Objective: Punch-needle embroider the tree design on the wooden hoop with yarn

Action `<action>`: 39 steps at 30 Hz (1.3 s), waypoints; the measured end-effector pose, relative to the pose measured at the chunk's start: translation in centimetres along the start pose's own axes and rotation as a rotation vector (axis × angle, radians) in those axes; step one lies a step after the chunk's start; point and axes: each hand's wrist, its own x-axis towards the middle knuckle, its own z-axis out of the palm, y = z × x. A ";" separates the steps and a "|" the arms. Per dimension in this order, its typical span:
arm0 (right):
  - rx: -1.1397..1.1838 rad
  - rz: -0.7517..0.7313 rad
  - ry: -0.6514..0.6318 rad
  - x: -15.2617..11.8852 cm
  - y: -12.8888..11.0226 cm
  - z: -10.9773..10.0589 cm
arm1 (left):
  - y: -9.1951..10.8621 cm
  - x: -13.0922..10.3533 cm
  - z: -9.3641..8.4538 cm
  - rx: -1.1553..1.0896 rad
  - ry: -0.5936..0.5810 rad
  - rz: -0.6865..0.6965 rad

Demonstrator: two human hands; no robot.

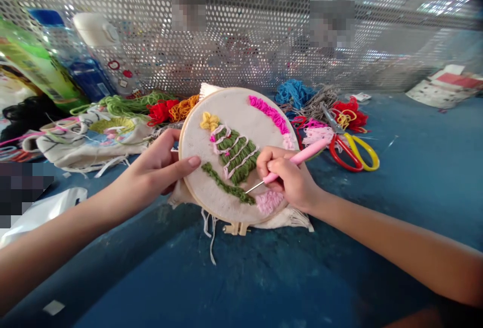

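My left hand (160, 164) grips the left rim of a round embroidery hoop (194, 104), thumb on the cloth and fingers behind it. Stretched in the hoop is off-white cloth with a green yarn tree (236, 149), a yellow star (209, 120), a magenta band (269, 112) and pale pink loops (268, 201). My right hand (289, 177) is closed around a pink-handled punch needle (309, 152). Its metal tip meets the cloth at the right part of a dark green looped strip (226, 184). The hoop's screw clamp (236, 229) faces me.
Scissors with red and yellow handles (349, 149) lie right of the hoop, among blue yarn (294, 94) and red yarn (352, 114). Bottles (85, 66) and another embroidered cloth (90, 139) stand or lie at left. Behind rises a perforated metal screen (241, 41). The table (264, 277) is blue.
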 end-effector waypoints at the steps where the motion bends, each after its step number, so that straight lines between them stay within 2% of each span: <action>1: -0.010 0.011 -0.014 0.0 0.0 0.0 | 0.0 0.0 0.0 -0.005 0.003 -0.002; 3: -0.061 0.009 -0.040 0.0 -0.2 0.1 | -0.1 0.0 -0.1 -0.006 0.004 -0.013; 9: -0.384 -0.136 -0.183 -0.4 -0.4 0.3 | 0.3 -0.3 0.2 -0.045 -0.020 -0.004; 14: -0.785 -0.288 -0.313 -0.7 -0.2 1.1 | 0.7 -0.8 0.5 -0.017 0.000 0.016; 15: -0.775 -0.278 -0.322 -0.6 -0.3 1.1 | 0.7 -0.8 0.5 -0.017 0.001 0.019; 17: -0.589 -0.169 -0.286 -0.3 -0.3 1.0 | 0.6 -0.7 0.4 -0.008 0.005 0.010; 20: -0.201 -0.023 -0.099 0.1 -0.3 0.2 | -0.1 -0.2 0.0 0.041 0.029 -0.029; 23: -0.045 0.001 0.011 0.3 -0.1 -0.3 | -0.7 0.2 -0.3 0.094 0.060 -0.065; 32: -0.013 -0.018 -0.024 0.1 0.0 -0.1 | -0.7 0.2 -0.3 0.076 0.051 -0.079; 35: -0.158 -0.059 -0.084 -0.1 -0.4 -0.1 | -0.7 0.2 -0.3 0.076 0.053 -0.069; 39: -0.453 -0.193 -0.177 -0.5 -0.6 0.2 | -0.6 -0.2 -0.2 0.076 0.056 -0.023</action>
